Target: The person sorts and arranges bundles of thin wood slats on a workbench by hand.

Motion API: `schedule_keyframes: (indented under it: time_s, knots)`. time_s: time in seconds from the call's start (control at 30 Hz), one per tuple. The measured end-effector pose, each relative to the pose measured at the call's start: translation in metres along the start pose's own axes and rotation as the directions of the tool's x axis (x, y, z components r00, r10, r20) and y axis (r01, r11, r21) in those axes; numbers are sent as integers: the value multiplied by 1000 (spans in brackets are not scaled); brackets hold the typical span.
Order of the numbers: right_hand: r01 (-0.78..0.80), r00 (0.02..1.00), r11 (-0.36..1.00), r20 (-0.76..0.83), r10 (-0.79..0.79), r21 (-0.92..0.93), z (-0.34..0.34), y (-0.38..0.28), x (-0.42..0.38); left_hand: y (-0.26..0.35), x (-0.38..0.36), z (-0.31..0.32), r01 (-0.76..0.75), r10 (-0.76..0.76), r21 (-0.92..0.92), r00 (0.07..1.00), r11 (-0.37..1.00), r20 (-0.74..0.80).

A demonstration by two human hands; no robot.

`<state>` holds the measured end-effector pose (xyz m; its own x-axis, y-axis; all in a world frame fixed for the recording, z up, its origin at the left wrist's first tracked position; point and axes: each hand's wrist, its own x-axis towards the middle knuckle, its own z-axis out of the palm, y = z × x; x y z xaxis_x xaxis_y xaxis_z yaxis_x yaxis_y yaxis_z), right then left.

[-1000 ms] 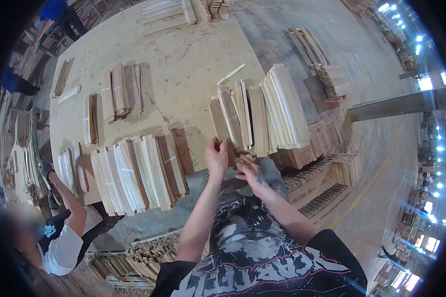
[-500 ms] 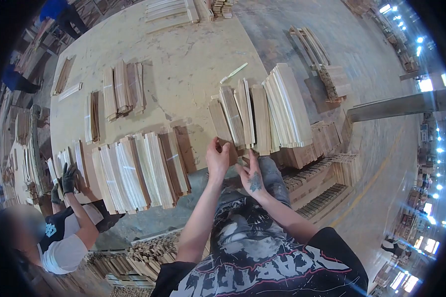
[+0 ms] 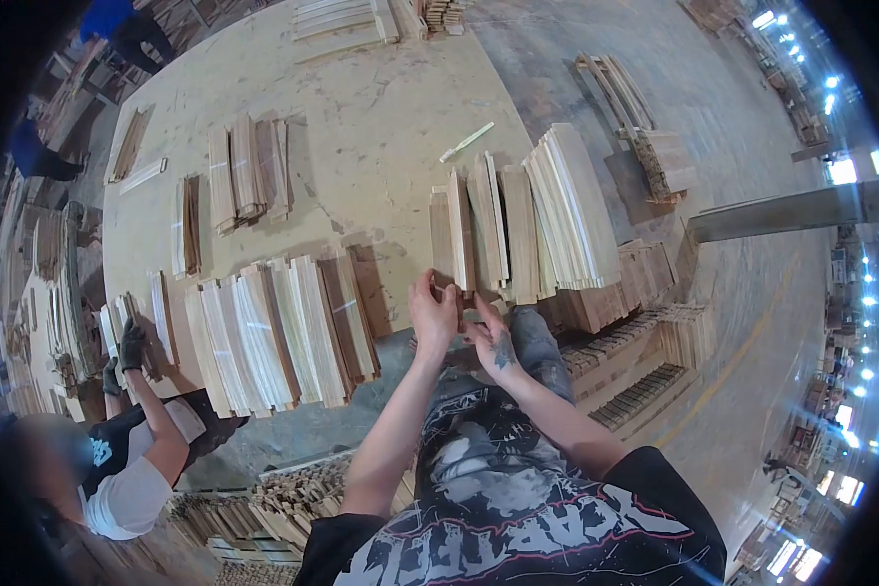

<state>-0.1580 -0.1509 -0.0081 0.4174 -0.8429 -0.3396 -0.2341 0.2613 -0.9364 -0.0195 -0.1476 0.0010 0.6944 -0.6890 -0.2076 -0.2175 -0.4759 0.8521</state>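
Several wooden slats lie side by side at the table's near edge, in front of me. My left hand (image 3: pixel 435 314) has its thumb and fingers bent around the near end of the leftmost wooden slat (image 3: pixel 441 230). Close to its right, my right hand (image 3: pixel 488 337), tattooed on the back, is at the near ends of the neighbouring slats with fingers apart; its fingertips are partly hidden. A paler slat (image 3: pixel 460 227) leans against the leftmost one. Further right stand more slats (image 3: pixel 488 220) and a tight row of light slats (image 3: pixel 568 210).
A long row of slats (image 3: pixel 278 337) lies left along the edge of the table (image 3: pixel 381 127). Smaller bundles (image 3: pixel 249 171) and a thin light stick (image 3: pixel 467 142) lie farther back. A co-worker's gloved hand (image 3: pixel 132 344) handles slats at far left. Stacked wood (image 3: pixel 635 366) stands right below.
The leftmost slats have shifted right and straightened against their neighbours. My left hand has moved slightly right; my right hand's fingers have bent more. The co-worker's hands have moved slightly.
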Motion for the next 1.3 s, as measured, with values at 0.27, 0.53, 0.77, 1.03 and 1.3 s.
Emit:
schedule_keyframes:
  time_s: [0.27,0.53,0.77,1.03,1.3]
  knots:
    - [-256,964,949,123,237,181,-13,-15,-34,8,-19,-17,123,-121,2,975,992,186]
    - [-487,870,818,254,423,306,-17,-7,-37,35,-45,-15,-223,215,172,974,959,64]
    - [-747,663,547,475,578,378,-16,-15,-26,19,-33,-11,-179,162,158,980,971,115]
    - [-610,792,582,396,465,538,-23,-3,0,52,-23,-3,-202,194,262,979,944,57]
    - [-538,841,756,302,449,373,-27,-3,-14,32,-23,-21,-78,62,145,992,986,114]
